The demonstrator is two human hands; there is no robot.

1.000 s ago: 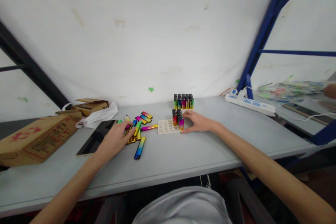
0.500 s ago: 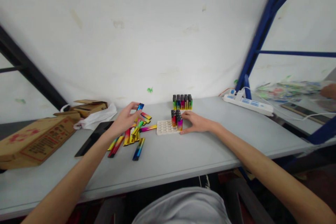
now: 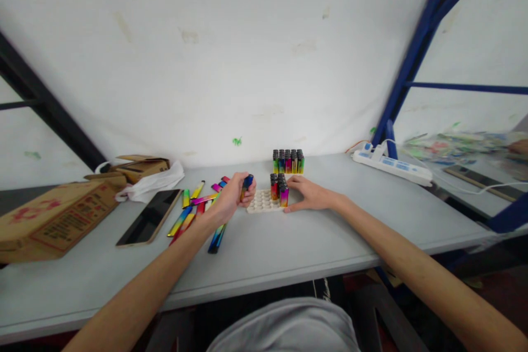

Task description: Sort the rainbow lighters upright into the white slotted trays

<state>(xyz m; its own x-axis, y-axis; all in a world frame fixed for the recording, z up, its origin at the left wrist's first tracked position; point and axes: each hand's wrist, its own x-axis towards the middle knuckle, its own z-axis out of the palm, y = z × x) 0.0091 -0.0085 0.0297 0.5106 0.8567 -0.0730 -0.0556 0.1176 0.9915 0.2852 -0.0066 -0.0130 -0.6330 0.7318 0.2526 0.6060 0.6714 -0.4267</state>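
Note:
My left hand [image 3: 236,195] is closed around a blue and gold lighter [image 3: 247,180], held at the left end of a white tray with round holes [image 3: 260,202]. Several upright lighters [image 3: 284,193] with black tops stand in the tray's right end. Beside them rests my right hand [image 3: 305,193], thumb and fingers apart at the tray's right edge; it holds nothing that I can see. Loose shiny lighters [image 3: 179,222] in many colours lie scattered left of the tray, partly covered by my left forearm.
Behind the tray stands a block of upright lighters [image 3: 287,162]. A phone [image 3: 150,217], a white bag [image 3: 154,182] and a cardboard box [image 3: 61,217] are at the left. A power strip [image 3: 391,166] lies at the right, near a blue frame.
My left hand has moved right, from above the loose pile to the tray's left end, with the blue lighter in it. The phone is now uncovered. My right hand has hardly moved.

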